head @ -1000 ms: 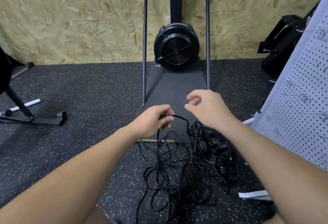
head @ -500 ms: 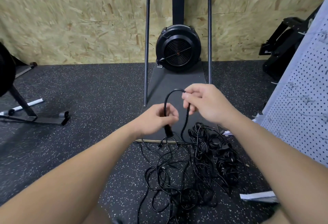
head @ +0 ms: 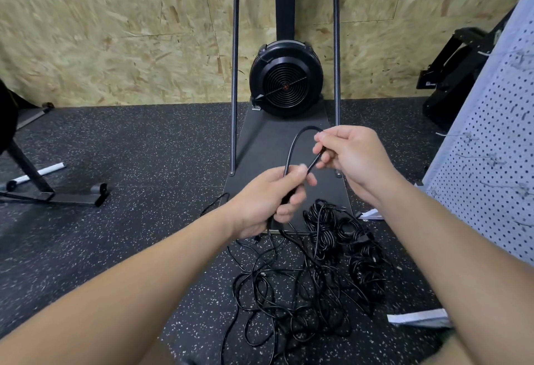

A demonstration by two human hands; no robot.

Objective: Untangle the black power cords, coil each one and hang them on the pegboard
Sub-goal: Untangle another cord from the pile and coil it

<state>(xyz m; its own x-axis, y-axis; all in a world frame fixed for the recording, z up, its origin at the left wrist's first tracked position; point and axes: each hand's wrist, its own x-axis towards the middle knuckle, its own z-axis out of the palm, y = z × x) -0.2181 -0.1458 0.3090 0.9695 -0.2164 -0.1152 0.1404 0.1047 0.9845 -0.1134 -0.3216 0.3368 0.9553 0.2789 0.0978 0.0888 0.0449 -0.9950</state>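
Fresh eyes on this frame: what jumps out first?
Mid-frame, the left hand and right hand pinch one black cord into a raised loop. Below them a tangled pile of black cords sprawls on the speckled floor. Behind stands a black fan unit against the chipboard wall, and the white pegboard leans at the right edge.

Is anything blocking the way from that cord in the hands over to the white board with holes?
Nothing solid visibly stands between them. The looped cord, held by the left hand and right hand, is clear of the pegboard on the right. But it trails down into the tangled pile, which may hold it back.
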